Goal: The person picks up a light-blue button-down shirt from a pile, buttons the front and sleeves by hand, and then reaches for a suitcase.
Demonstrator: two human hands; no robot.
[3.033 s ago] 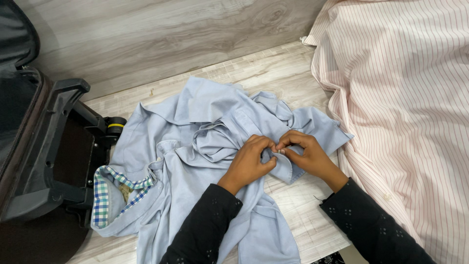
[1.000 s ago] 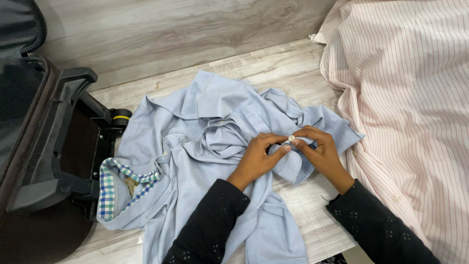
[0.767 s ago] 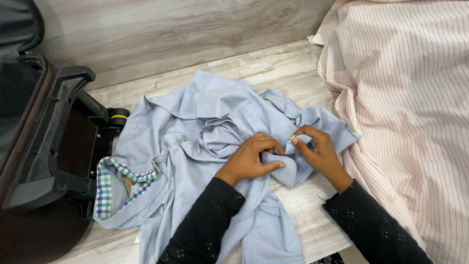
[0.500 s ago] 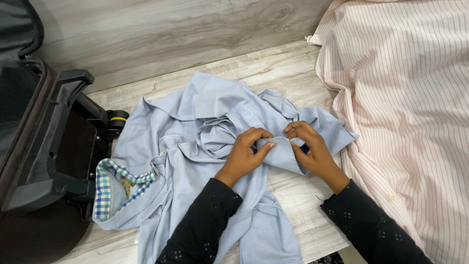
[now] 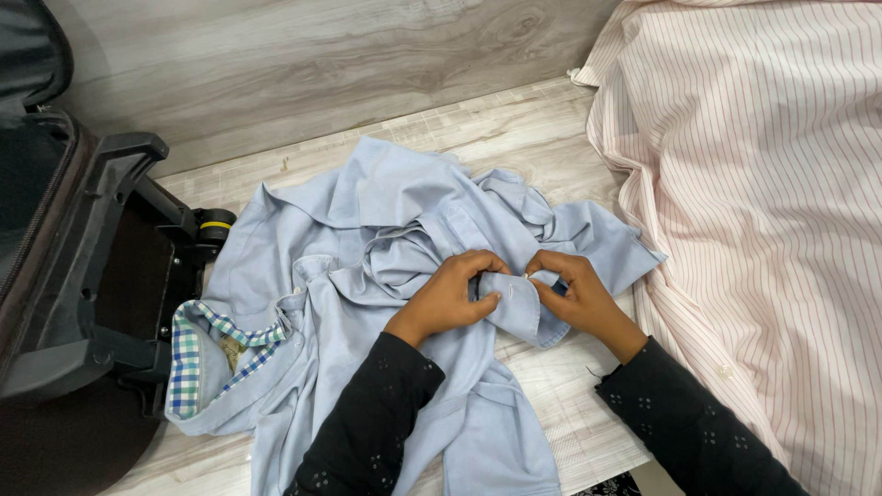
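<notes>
Gripping: we are pinching the cuff point(image 5: 516, 308) of a crumpled light blue cotton shirt point(image 5: 367, 276) between both our hands, low over the pale wood-grain floor point(image 5: 514, 129).
Left hand: our left hand point(image 5: 446, 298) is curling closed on the cuff's near-left edge, thumb underneath and fingers point(image 5: 478, 266) arching over the top of the fold.
Right hand: our right hand point(image 5: 574, 294) is closing on the cuff's right edge, fingertips point(image 5: 537, 266) meeting the left hand's at the top of the cuff; whether a button is sitting between them we cannot tell.
Shirt: it is lying bunched in the middle of the floor, its sleeve twisting up toward our hands, its collar with a blue-and-green checked lining point(image 5: 197, 354) spreading toward the lower left.
Sleeves: our black dotted sleeves point(image 5: 367, 422) are resting across the lower part of the blue cloth.
Left side: a dark open suitcase with a black plastic handle frame point(image 5: 83, 276) is sitting just beside the collar, one wheel with a yellow band point(image 5: 213, 225) touching the shirt's edge.
Right side: a white shirt with thin pink stripes point(image 5: 763, 184) is lying spread out, its edge just beside the blue one.
</notes>
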